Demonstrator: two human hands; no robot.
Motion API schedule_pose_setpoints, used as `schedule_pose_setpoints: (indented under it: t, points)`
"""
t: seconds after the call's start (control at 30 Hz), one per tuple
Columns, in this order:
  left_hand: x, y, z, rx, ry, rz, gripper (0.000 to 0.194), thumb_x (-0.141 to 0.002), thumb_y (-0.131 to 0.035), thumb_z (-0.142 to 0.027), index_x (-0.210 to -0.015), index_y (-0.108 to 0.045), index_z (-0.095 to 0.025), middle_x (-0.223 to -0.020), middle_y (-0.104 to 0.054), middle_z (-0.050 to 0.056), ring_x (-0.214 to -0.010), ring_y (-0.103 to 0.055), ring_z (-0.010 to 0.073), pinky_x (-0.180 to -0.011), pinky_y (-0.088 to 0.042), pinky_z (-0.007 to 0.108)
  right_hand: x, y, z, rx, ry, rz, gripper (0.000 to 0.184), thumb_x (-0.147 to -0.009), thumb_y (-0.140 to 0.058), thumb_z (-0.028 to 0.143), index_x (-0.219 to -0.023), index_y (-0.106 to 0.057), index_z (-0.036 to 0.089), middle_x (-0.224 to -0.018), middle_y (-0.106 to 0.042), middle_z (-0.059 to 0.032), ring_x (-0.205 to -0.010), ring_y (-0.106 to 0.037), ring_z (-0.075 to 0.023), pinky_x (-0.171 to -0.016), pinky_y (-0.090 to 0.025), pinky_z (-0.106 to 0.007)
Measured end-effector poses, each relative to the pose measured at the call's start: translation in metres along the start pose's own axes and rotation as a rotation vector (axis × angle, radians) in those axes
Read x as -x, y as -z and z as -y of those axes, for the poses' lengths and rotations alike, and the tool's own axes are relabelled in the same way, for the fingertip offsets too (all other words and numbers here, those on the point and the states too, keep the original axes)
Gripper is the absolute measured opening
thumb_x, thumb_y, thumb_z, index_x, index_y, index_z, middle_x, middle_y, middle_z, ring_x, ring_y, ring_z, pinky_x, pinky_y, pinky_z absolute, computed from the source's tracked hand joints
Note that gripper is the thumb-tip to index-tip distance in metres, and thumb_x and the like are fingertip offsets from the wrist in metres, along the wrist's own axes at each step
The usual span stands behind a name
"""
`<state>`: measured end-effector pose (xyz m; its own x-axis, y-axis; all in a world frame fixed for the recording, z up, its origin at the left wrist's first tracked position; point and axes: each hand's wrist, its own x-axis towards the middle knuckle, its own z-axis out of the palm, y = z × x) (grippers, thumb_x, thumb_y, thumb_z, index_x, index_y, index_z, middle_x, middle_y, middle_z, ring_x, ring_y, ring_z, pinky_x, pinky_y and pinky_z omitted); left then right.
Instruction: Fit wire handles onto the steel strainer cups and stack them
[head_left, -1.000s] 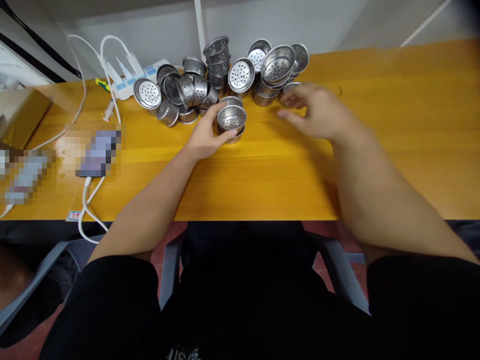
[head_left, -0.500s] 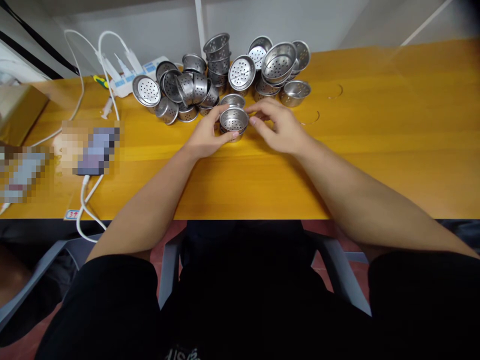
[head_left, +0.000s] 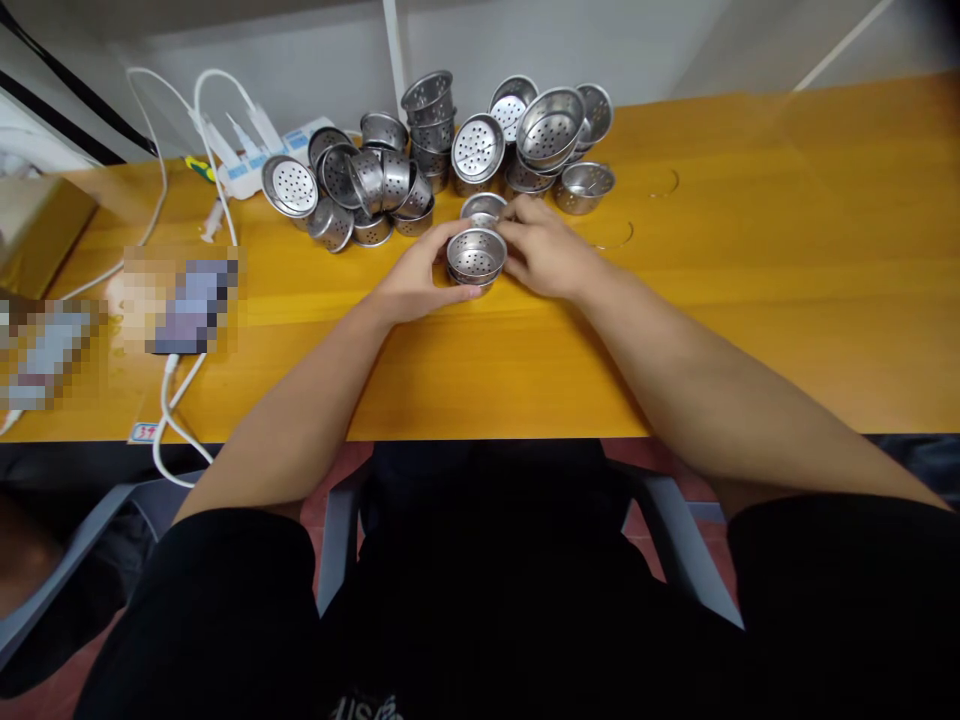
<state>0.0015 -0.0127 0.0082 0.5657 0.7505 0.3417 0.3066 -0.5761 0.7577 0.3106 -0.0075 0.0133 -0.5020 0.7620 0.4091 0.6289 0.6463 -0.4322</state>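
Note:
Just in front of a pile of perforated metal cups, a small stack of the same kind, topped by a front cup [head_left: 478, 250], stands upright on the table. My left hand [head_left: 424, 275] curls round its left side, thumb along the front. Directly behind it is another perforated cup [head_left: 482, 206], partly hidden. My right hand [head_left: 547, 250] is at the right side, its bent fingers on the rear cup's right edge. The right thumb is mostly hidden beside the front cup.
Several perforated cups [head_left: 381, 180] lie heaped at the back left, with a tall stack [head_left: 431, 125] beside them. More cups [head_left: 553, 130] stand at the back right near thin curved wires [head_left: 619, 238]. A phone [head_left: 195, 305], white cables and a power strip [head_left: 247, 172] occupy the left.
My right hand has come left, its fingers now at the rear cup's edge. The front stack and the rear cup have shifted slightly right and nearer, my left hand still round the front stack.

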Motion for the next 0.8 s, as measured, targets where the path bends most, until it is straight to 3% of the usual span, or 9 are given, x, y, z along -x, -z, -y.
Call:
schedule_pose_setpoints:
  t: [0.07, 0.17, 0.27, 0.37, 0.43, 0.5, 0.67, 0.73, 0.8]
  points:
    - [-0.002, -0.001, 0.011, -0.009, 0.039, -0.038, 0.132, -0.08, -0.113, -0.088, -0.185, -0.06, -0.028, -0.198, -0.062, 0.023, -0.182, -0.064, 0.055, -0.155, -0.056, 0.075, 0.002, 0.007, -0.004, 0.031, -0.01, -0.01, 0.049, -0.122, -0.069, 0.084, -0.136, -0.09, 0.042, -0.147, -0.084, -0.0124, -0.152, -0.074, -0.0516, -0.136, -0.063, -0.085]
    - [-0.006, -0.003, 0.035, -0.038, 0.077, -0.162, 0.128, -0.086, -0.114, -0.084, -0.188, -0.056, -0.031, -0.19, -0.062, 0.023, -0.171, -0.071, 0.054, -0.148, -0.062, 0.078, 0.007, 0.026, -0.003, 0.067, -0.042, -0.026, 0.055, -0.12, -0.071, 0.089, -0.127, -0.088, 0.038, -0.142, -0.083, -0.0152, -0.146, -0.076, -0.0533, -0.134, -0.062, -0.086]
    - [-0.011, -0.006, 0.062, -0.035, 0.111, -0.278, 0.104, -0.106, -0.098, -0.081, -0.188, -0.051, -0.038, -0.18, -0.059, 0.021, -0.146, -0.084, 0.0433, -0.137, -0.07, 0.075, 0.015, 0.05, 0.01, 0.067, -0.094, -0.091, 0.056, -0.121, -0.07, 0.09, -0.129, -0.087, 0.037, -0.152, -0.082, -0.0163, -0.15, -0.073, -0.0529, -0.136, -0.06, -0.083]
    - [-0.015, -0.007, 0.075, -0.018, 0.135, -0.312, 0.082, -0.119, -0.08, -0.077, -0.185, -0.048, -0.039, -0.175, -0.056, 0.018, -0.135, -0.086, 0.0354, -0.126, -0.077, 0.068, 0.022, 0.069, 0.027, 0.02, -0.118, -0.162, 0.051, -0.122, -0.07, 0.087, -0.133, -0.089, 0.041, -0.161, -0.08, -0.0148, -0.152, -0.07, -0.0507, -0.139, -0.059, -0.079]
    - [-0.015, -0.005, 0.069, -0.068, 0.123, -0.329, 0.082, -0.116, -0.081, -0.079, -0.18, -0.052, -0.037, -0.173, -0.058, 0.019, -0.139, -0.083, 0.0368, -0.126, -0.076, 0.068, 0.025, 0.074, 0.035, -0.026, -0.096, -0.171, 0.047, -0.118, -0.071, 0.087, -0.136, -0.09, 0.048, -0.167, -0.078, -0.0108, -0.157, -0.067, -0.0534, -0.141, -0.054, -0.082]
    - [-0.013, -0.002, 0.049, -0.137, 0.088, -0.347, 0.086, -0.11, -0.087, -0.082, -0.176, -0.056, -0.036, -0.172, -0.062, 0.019, -0.147, -0.077, 0.0416, -0.132, -0.072, 0.073, 0.025, 0.073, 0.042, -0.07, -0.049, -0.149, 0.041, -0.116, -0.074, 0.086, -0.136, -0.091, 0.054, -0.17, -0.077, -0.0064, -0.162, -0.063, -0.0545, -0.144, -0.05, -0.083]
    - [-0.001, 0.0, -0.017, -0.2, -0.05, -0.256, 0.112, -0.097, -0.103, -0.083, -0.187, -0.05, -0.042, -0.191, -0.059, 0.016, -0.178, -0.063, 0.0511, -0.15, -0.06, 0.075, 0.025, 0.052, 0.06, -0.098, 0.04, -0.124, 0.038, -0.119, -0.076, 0.077, -0.125, -0.093, 0.044, -0.163, -0.076, -0.0132, -0.159, -0.069, -0.0522, -0.142, -0.058, -0.083]
    - [-0.001, -0.002, -0.026, -0.219, -0.108, -0.193, 0.119, -0.099, -0.1, -0.088, -0.193, -0.042, -0.043, -0.198, -0.057, 0.012, -0.192, -0.046, 0.0507, -0.161, -0.05, 0.075, 0.025, 0.042, 0.068, -0.129, 0.061, -0.121, 0.033, -0.12, -0.078, 0.072, -0.127, -0.093, 0.044, -0.163, -0.077, -0.0121, -0.158, -0.07, -0.0513, -0.14, -0.061, -0.081]
    - [-0.005, -0.003, -0.019, -0.219, -0.167, -0.156, 0.119, -0.102, -0.095, -0.091, -0.195, -0.038, -0.043, -0.201, -0.056, 0.01, -0.197, -0.038, 0.0489, -0.167, -0.041, 0.076, 0.025, 0.034, 0.075, -0.189, 0.105, -0.125, 0.026, -0.117, -0.084, 0.065, -0.126, -0.093, 0.042, -0.16, -0.078, -0.0119, -0.156, -0.072, -0.0508, -0.137, -0.064, -0.079]
